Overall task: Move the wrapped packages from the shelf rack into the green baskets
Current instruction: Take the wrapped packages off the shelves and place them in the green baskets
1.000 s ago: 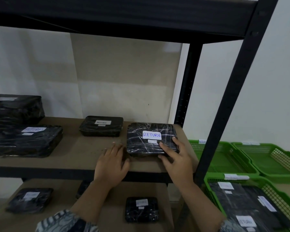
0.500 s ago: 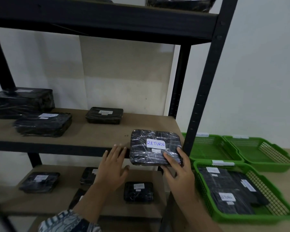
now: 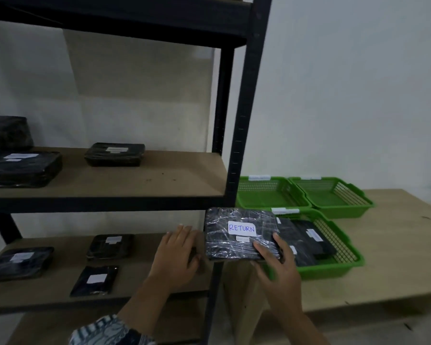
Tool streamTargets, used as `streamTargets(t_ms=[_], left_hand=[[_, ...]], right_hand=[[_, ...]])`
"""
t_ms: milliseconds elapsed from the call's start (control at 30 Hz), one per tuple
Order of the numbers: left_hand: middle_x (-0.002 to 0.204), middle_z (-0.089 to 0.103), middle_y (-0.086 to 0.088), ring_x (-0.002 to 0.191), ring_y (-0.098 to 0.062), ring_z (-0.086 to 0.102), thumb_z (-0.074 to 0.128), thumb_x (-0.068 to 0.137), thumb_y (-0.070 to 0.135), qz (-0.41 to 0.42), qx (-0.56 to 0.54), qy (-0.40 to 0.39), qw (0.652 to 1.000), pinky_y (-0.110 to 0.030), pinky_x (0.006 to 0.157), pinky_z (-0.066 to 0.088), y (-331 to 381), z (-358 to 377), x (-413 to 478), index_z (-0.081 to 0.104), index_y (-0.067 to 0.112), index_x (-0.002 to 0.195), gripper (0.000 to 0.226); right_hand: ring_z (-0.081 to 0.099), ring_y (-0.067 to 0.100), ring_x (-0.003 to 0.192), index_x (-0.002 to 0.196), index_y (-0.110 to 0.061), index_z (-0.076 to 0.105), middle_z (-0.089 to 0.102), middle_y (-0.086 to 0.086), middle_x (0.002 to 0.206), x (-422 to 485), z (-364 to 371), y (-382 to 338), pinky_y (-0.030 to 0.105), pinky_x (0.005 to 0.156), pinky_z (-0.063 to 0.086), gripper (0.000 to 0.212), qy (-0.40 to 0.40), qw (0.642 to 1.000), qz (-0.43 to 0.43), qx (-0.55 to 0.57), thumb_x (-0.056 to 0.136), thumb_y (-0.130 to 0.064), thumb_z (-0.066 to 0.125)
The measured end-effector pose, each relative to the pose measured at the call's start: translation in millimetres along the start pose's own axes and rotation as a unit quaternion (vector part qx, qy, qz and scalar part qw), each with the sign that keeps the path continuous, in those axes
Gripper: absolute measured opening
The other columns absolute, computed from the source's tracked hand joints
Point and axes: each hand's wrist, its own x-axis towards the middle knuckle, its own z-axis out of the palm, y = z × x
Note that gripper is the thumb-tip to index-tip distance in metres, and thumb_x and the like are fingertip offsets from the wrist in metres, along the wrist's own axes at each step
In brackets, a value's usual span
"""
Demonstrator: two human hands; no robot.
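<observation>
A plain white wall (image 3: 346, 95) backs a dimly lit room, a paler rectangular patch (image 3: 139, 95) showing behind black steel uprights (image 3: 249, 120). At right, a light wooden surface (image 3: 396, 245) stands against the wall above a pale floor (image 3: 383, 329).

Obstacle: black rack post (image 3: 244, 135) stands between my shelf (image 3: 135, 180) and the green baskets (image 3: 334, 245). Free room: open air above near basket; two far baskets (image 3: 271, 195) bare.
</observation>
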Motion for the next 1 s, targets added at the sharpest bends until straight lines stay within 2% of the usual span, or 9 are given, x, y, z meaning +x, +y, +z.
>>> streamTargets(t_ms=[100,200,300,467,600,667,733,833,1000], left_hand=[[0.135,0.051,-0.009,0.129,-0.027,0.041,0.051,0.08,0.037,0.051,-0.037,-0.006,0.998,-0.046,0.104,0.034,28.1,9.7,14.4,0.045,0.012,0.134,0.06],[0.136,0.051,-0.008,0.129,-0.027,0.042,0.047,0.08,0.04,0.082,-0.054,-0.017,0.995,-0.046,0.104,0.031,53.9,21.2,32.5,0.046,0.012,0.134,0.06],[0.134,0.053,-0.007,0.127,-0.026,0.045,0.046,0.078,0.042,0.107,-0.054,-0.045,0.992,-0.044,0.101,0.034,77.8,41.7,59.2,0.048,0.011,0.132,0.062],[0.133,0.054,-0.007,0.126,-0.026,0.046,0.046,0.076,0.042,0.131,-0.06,-0.077,0.987,-0.046,0.098,0.042,104.9,81.1,110.9,0.049,0.013,0.13,0.061],[0.152,0.024,-0.003,0.141,-0.022,0.015,0.041,0.087,0.037,0.114,-0.089,-0.097,0.985,-0.035,0.113,0.004,123.4,104.9,160.8,0.027,0.016,0.145,0.063],[0.154,0.018,-0.001,0.142,-0.021,0.01,0.033,0.087,0.041,0.094,-0.08,-0.099,0.987,-0.033,0.111,-0.003,127.9,123.0,184.5,0.023,0.016,0.146,0.065],[0.147,0.035,-0.003,0.137,-0.024,0.028,0.032,0.081,0.043,0.065,-0.072,-0.123,0.988,-0.038,0.111,0.013,131.3,133.6,206.0,0.037,0.015,0.14,0.066],[0.122,0.062,-0.003,0.113,-0.024,0.058,0.041,0.073,0.044,0.007,-0.058,-0.142,0.988,-0.042,0.089,0.048,129.0,153.9,239.5,0.057,0.018,0.121,0.056],[0.117,0.064,-0.005,0.108,-0.026,0.061,0.043,0.071,0.04,-0.076,-0.051,-0.147,0.985,-0.042,0.082,0.051,123.1,174.2,285.7,0.061,0.014,0.118,0.057]], right_hand=[[0.047,0.017,0.118,0.107,-0.023,0.072,0.051,0.012,0.131,1.5,-19.9,24.0,0.026,0.086,0.049,0.035,0.019,0.999,0.026,-0.039,0.072,-0.024,0.069],[0.047,0.016,0.118,0.107,-0.023,0.072,0.05,0.011,0.131,6.8,-34.1,48.6,0.026,0.081,0.05,0.038,0.027,0.997,0.048,-0.061,0.07,-0.018,0.073],[0.045,0.017,0.12,0.11,-0.025,0.07,0.047,0.01,0.134,17.0,-41.4,79.9,0.031,0.084,0.048,0.048,0.026,0.994,0.079,-0.069,0.068,-0.004,0.081],[0.049,0.029,0.122,0.11,-0.023,0.07,0.047,0.015,0.137,51.7,-36.9,139.1,0.031,0.091,0.039,0.047,0.019,0.986,0.146,-0.076,0.069,-0.003,0.08],[0.051,0.03,0.119,0.112,-0.023,0.069,0.047,0.016,0.138,98.2,-18.7,195.4,0.028,0.09,0.037,0.046,-0.013,0.983,0.168,-0.072,0.071,-0.004,0.079],[0.048,0.03,0.123,0.114,-0.025,0.068,0.045,0.014,0.14,121.0,-4.9,223.7,0.028,0.094,0.036,0.046,-0.037,0.983,0.171,-0.062,0.073,-0.006,0.078],[0.05,0.032,0.122,0.113,-0.026,0.069,0.047,0.015,0.138,142.1,9.8,249.9,0.029,0.092,0.038,0.046,-0.063,0.983,0.161,-0.06,0.072,-0.007,0.079],[0.054,0.034,0.117,0.111,-0.029,0.07,0.048,0.014,0.137,174.6,34.0,283.1,0.034,0.089,0.047,0.046,-0.102,0.982,0.152,-0.044,0.071,-0.008,0.079],[0.052,0.032,0.12,0.115,-0.031,0.067,0.042,0.013,0.143,222.5,81.8,329.2,0.034,0.09,0.047,0.046,-0.182,0.97,0.156,-0.033,0.075,-0.01,0.076]])
